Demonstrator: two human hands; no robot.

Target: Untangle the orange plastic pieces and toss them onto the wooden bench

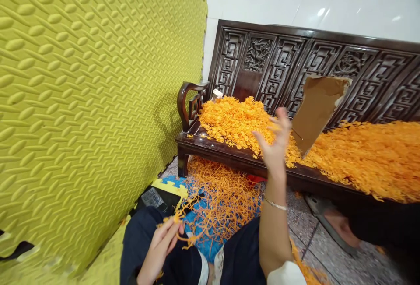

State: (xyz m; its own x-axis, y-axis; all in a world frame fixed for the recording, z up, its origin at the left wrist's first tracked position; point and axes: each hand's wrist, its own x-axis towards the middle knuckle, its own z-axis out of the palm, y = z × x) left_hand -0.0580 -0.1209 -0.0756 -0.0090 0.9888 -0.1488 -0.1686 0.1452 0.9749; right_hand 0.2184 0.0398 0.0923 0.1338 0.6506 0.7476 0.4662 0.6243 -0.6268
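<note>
My left hand (pixel 164 240) is low in front of my lap, its fingers pinched on an orange branched strand (pixel 179 217) whose thin ends stick out past the fingertips. My right hand (pixel 276 141) is raised in front of the bench, fingers spread and slightly blurred, with nothing visible in it. Behind it a heap of small orange branched pieces (pixel 236 118) lies on the dark carved wooden bench (pixel 226 151). Below, a loose tangle of long orange strands (pixel 226 202) spreads over the floor between my knees and the bench.
A cardboard sheet (pixel 316 110) stands between the first heap and a second orange heap (pixel 377 153). Yellow foam matting (pixel 98 101) rises along the left. At the right is another person's sandalled foot (pixel 341 226). A dark object (pixel 157 199) lies beside my left knee.
</note>
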